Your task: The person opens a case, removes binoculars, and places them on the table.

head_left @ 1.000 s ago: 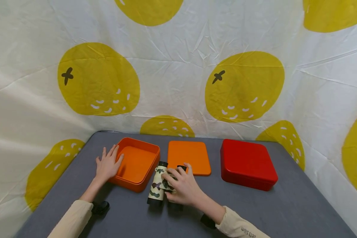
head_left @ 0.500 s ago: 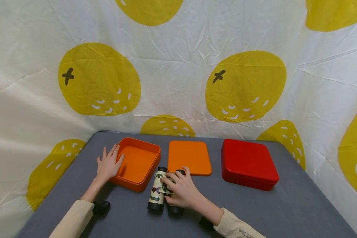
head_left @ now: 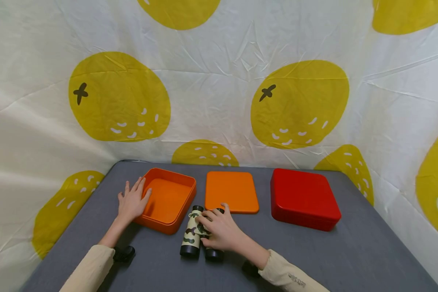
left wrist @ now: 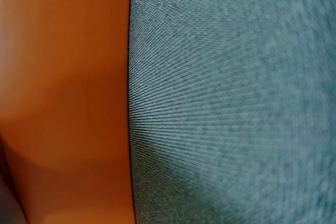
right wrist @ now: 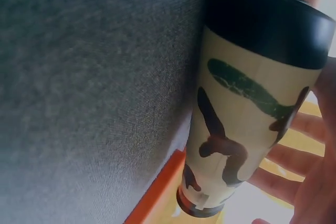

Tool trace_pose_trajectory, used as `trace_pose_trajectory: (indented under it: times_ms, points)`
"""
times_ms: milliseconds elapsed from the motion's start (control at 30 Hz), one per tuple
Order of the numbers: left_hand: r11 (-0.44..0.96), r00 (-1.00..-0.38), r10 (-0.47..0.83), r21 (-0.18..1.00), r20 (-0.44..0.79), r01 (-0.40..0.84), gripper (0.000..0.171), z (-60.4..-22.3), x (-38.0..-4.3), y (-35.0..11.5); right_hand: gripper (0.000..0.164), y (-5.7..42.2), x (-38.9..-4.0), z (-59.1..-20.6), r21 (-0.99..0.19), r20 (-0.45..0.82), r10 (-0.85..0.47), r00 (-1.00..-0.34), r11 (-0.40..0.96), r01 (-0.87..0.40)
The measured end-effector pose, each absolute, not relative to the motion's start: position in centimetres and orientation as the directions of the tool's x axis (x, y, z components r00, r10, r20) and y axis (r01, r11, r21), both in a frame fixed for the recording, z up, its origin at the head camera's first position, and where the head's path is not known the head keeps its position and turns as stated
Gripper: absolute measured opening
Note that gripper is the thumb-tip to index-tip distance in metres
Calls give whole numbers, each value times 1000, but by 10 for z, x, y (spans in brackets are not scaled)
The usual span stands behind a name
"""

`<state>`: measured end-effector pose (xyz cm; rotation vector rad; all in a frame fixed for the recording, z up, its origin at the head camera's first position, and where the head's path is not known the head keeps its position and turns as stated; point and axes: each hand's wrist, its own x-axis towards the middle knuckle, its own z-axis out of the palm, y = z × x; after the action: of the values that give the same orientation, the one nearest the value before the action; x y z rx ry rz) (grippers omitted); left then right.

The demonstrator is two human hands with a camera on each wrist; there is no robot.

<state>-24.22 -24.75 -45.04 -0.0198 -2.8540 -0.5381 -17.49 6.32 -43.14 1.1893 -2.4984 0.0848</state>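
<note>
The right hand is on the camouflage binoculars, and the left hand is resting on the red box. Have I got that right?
Not quite: the left hand rests on the open orange box, not on the red box, which stands apart on the other side of the table. The head view shows this. The right hand is indeed on the camouflage binoculars.

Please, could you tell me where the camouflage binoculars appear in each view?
Head: the camouflage binoculars are below centre, partly covered by the right hand.
Left wrist: not in it.
Right wrist: one barrel stands large right of centre, its wide black end uppermost.
Shared landmark: the grey tabletop, seen in all three.
</note>
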Motion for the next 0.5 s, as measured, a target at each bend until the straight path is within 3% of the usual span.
trace_pose_trajectory:
  times_ms: [500]
  points:
    - [937,-974,-31,345,223,49,58,-450,-243,-248,45,55,-183,-434,88,283,-761,-584,627,-774]
